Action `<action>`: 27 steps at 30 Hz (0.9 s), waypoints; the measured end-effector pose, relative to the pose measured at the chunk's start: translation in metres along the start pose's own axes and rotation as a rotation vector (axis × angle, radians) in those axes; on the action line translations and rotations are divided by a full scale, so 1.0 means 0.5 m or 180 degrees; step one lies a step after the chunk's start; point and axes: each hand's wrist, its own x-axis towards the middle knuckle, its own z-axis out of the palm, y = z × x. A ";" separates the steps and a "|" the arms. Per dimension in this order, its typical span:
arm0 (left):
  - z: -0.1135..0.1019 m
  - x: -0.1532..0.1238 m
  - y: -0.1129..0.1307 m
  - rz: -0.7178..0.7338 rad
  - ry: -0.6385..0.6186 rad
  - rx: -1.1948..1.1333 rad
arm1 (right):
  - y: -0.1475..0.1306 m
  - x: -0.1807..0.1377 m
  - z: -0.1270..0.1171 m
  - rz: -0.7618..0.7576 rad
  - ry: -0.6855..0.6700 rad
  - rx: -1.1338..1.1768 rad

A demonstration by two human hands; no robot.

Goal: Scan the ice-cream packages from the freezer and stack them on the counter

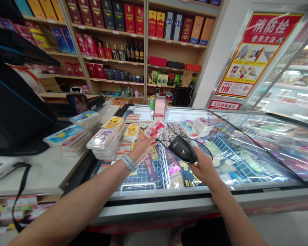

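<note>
My left hand [142,147], with a grey watch on its wrist, is closed on a small pink and white packet [155,128] held up over the glass lid of a chest freezer [246,150]. My right hand [202,167] grips a black barcode scanner [182,149], whose cable loops away behind it. The scanner's head points toward the packet, a short gap apart. Stacks of flat plastic-wrapped packets [105,141] lie on the freezer lid just left of my left hand.
A counter [41,171] with a dark monitor [12,112] stands at the left. Further packets [201,124] rest on the lid beyond the scanner. Shelves of boxed bottles [133,30] line the back wall. A red fire-hydrant poster [256,51] hangs at the right beside a refrigerated display.
</note>
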 end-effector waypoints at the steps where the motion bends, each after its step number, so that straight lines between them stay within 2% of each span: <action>1: 0.000 0.000 0.001 0.0003 -0.0004 0.0000 | -0.001 0.000 0.000 0.0002 -0.0008 0.0004; 9: 0.001 0.000 0.001 0.0022 -0.0059 0.0079 | -0.006 0.003 -0.002 0.0038 -0.0051 -0.0005; 13: -0.005 0.007 -0.002 0.0323 0.0012 0.0572 | -0.005 0.003 -0.003 0.0022 0.0003 0.0007; 17: -0.018 0.013 0.018 0.1356 0.0150 0.1777 | -0.004 0.002 -0.002 -0.0027 0.0017 -0.0023; 19: -0.027 0.013 0.039 0.1669 0.0220 0.2639 | -0.002 0.001 -0.001 -0.0047 0.0025 -0.0045; 23: -0.051 0.017 0.085 0.1988 0.0451 0.4331 | 0.002 -0.001 0.001 -0.0028 -0.0024 -0.0107; 25: -0.068 0.022 0.100 0.2103 0.0495 0.4900 | 0.003 -0.001 0.002 -0.0014 -0.0051 -0.0121; 27: -0.087 0.028 0.107 0.2003 0.0488 0.5281 | 0.001 0.000 0.001 -0.0025 -0.0046 -0.0113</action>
